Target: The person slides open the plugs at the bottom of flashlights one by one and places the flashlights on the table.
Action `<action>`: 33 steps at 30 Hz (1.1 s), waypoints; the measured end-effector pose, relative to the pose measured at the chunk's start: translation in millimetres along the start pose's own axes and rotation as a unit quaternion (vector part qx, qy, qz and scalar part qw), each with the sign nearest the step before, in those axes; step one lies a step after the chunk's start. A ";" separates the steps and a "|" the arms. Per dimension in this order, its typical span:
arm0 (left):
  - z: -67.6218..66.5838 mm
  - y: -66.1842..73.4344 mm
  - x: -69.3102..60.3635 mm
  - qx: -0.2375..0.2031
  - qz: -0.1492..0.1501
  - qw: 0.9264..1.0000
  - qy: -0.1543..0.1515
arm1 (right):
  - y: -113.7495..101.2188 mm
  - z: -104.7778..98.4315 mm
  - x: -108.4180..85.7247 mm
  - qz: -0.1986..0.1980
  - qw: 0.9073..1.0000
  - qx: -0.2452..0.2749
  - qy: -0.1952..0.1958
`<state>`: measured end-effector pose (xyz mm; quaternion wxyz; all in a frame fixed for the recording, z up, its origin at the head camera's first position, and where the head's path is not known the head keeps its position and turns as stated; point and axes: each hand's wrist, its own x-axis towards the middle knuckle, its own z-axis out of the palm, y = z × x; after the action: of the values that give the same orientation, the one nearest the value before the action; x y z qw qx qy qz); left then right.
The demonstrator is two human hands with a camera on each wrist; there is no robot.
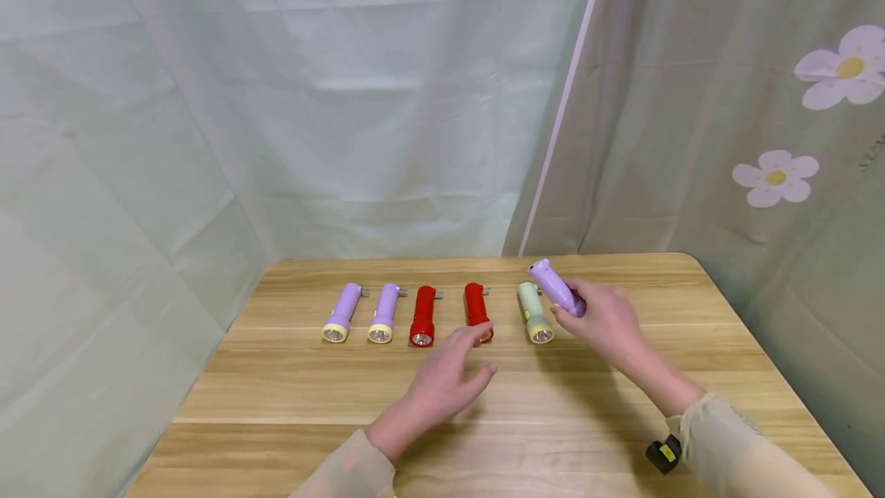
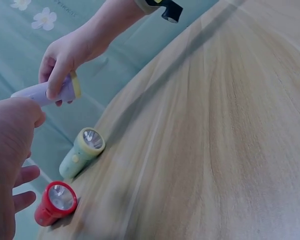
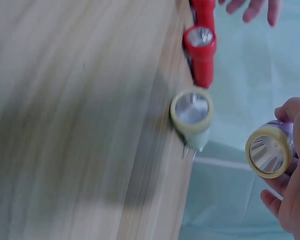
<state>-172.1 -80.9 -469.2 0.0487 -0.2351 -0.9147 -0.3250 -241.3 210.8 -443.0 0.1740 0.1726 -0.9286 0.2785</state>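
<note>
A purple flashlight (image 1: 555, 288) is gripped in my right hand (image 1: 608, 323), raised above the table just right of a mint green flashlight (image 1: 532, 312). The right wrist view shows its cream-rimmed lens (image 3: 268, 153) facing the camera. My left hand (image 1: 449, 375) hovers with loosely spread fingers, holding nothing, in front of a red flashlight (image 1: 475, 304) and partly covering its lens end. Left of that lie another red flashlight (image 1: 423, 317) and two purple flashlights, one nearer the middle (image 1: 384, 313) and one at the row's left end (image 1: 343, 313). Metal plug prongs stick out from several of them.
The flashlights lie in a row along the back of the wooden table (image 1: 276, 390). A pale curtain (image 1: 387, 98) hangs behind and beside it. Under my right sleeve sits a small black device (image 1: 664, 454) with a yellow label.
</note>
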 end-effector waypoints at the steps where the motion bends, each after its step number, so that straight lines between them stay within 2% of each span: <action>1: -0.7 0.2 0.1 -0.003 -0.001 1.000 0.004 | -3.3 0.8 -1.7 -0.004 1.000 0.003 0.002; 9: -5.4 4.1 2.9 -0.028 -0.009 0.999 0.034 | -29.5 8.7 -15.9 -0.014 1.000 0.025 -0.007; 15: -6.9 8.0 5.7 -0.064 -0.023 0.996 0.059 | -42.1 15.5 -22.7 -0.034 0.999 0.011 0.001; 26: -5.9 13.2 14.9 -0.168 -0.054 0.979 0.106 | -60.3 30.1 -27.1 -0.035 0.999 0.016 0.006; 33: -2.7 16.2 19.7 -0.202 -0.064 0.968 0.136 | -66.7 34.7 -25.6 -0.059 0.998 0.005 0.019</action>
<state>-182.3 -63.8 -453.0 0.1032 -0.1343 -0.8281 -0.5344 -198.8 144.2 -450.4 0.2068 0.2229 -0.9120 0.2752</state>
